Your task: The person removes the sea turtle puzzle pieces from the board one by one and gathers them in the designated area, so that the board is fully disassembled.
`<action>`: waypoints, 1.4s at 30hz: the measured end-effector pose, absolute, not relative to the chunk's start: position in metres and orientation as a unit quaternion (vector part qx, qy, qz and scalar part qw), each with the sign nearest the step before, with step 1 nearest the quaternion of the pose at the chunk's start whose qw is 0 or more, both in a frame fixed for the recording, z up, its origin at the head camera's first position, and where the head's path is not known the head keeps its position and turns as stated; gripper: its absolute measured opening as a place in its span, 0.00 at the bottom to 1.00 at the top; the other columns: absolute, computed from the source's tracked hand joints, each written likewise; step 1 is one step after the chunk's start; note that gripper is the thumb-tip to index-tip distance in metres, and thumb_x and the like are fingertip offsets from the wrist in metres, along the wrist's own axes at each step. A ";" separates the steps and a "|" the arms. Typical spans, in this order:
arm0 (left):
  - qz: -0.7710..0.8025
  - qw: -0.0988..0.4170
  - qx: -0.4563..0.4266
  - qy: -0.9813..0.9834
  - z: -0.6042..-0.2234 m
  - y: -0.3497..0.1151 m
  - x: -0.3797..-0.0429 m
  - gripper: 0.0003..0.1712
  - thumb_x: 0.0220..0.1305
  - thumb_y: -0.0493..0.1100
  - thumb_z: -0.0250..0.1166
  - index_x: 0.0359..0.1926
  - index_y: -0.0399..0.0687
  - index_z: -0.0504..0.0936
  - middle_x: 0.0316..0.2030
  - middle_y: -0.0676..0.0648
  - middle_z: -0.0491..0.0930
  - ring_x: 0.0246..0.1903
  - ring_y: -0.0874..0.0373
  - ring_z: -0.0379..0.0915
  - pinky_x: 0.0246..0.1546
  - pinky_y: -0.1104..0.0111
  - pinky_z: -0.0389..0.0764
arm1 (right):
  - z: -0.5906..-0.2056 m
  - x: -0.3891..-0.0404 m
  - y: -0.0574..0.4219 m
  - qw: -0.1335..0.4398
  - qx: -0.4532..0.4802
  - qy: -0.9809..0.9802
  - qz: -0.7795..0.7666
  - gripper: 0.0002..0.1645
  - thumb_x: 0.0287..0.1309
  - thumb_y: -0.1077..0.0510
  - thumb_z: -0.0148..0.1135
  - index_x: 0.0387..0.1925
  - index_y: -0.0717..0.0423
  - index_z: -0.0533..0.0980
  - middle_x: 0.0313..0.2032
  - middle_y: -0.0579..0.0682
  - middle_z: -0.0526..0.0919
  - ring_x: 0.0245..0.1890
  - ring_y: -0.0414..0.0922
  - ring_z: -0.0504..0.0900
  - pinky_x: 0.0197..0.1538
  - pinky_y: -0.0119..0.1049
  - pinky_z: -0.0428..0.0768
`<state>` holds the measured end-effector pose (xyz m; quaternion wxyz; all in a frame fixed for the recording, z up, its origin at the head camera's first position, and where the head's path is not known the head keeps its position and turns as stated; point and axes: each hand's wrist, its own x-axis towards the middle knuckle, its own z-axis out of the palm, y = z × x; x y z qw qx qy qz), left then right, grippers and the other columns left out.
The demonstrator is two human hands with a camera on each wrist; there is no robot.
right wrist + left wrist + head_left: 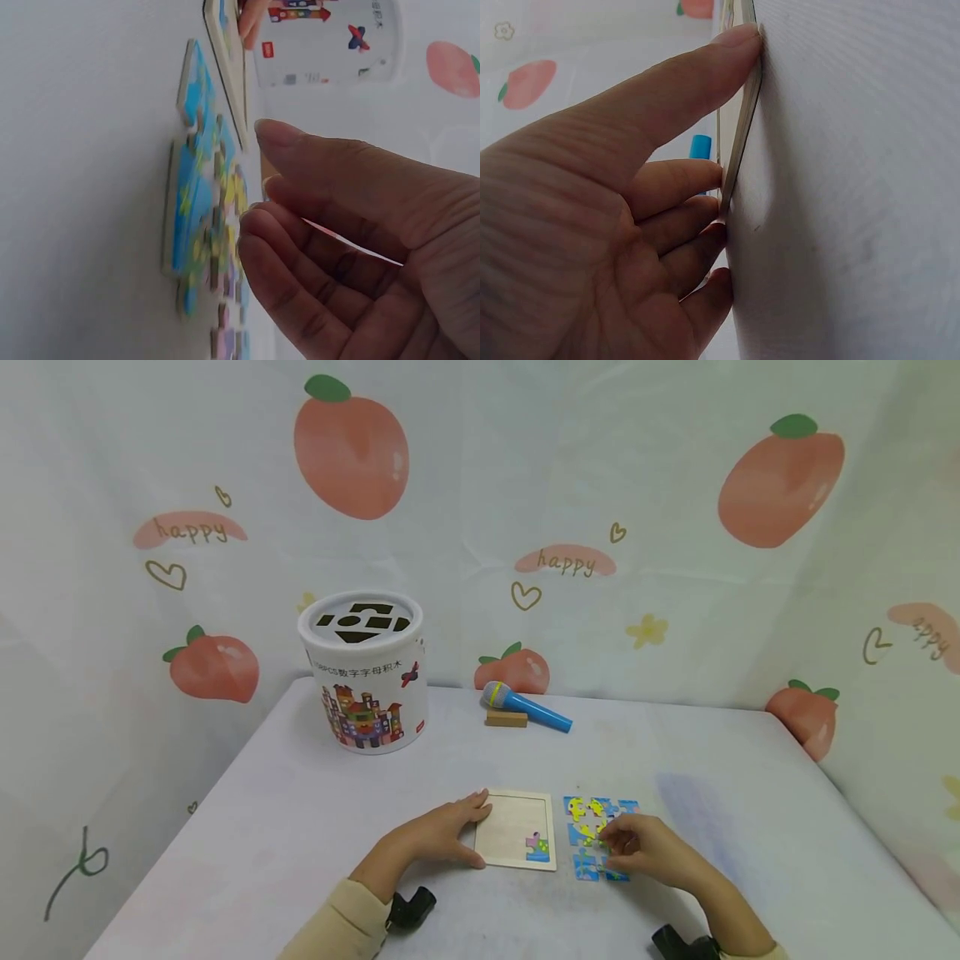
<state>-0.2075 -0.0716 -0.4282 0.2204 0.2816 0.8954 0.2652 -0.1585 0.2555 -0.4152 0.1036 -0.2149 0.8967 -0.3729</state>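
A square wooden puzzle tray (513, 822) lies on the table, with one joined patch of coloured puzzle (537, 847) in its lower right corner. My left hand (442, 831) rests along the tray's left side, fingertips at the upper corner and thumb at the lower one. In the left wrist view the thumb (727, 60) lies against the tray's edge. Right of the tray are several jigsaw pieces (587, 868), blue with yellow shapes. Above them hovers my right hand (648, 852), fingers loosely bent. The right wrist view shows a gap between thumb and fingers with nothing in it.
A white block bucket (367, 693) with a slotted lid stands at the back left. Near the back edge a blue toy microphone (536, 708) lies by a small brown wooden block (506, 719). A printed cloth (450, 552) hangs behind the table.
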 end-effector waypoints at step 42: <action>0.274 0.220 0.280 0.893 -0.427 -0.072 -0.206 0.46 0.50 0.51 0.71 0.68 0.45 0.62 0.72 0.49 0.50 0.72 0.50 0.45 0.69 0.52 0.53 | -0.415 -0.187 0.172 0.186 -0.207 0.895 -0.349 0.17 0.43 0.61 0.73 0.37 0.60 0.78 0.30 0.46 0.76 0.31 0.41 0.72 0.32 0.27 0.73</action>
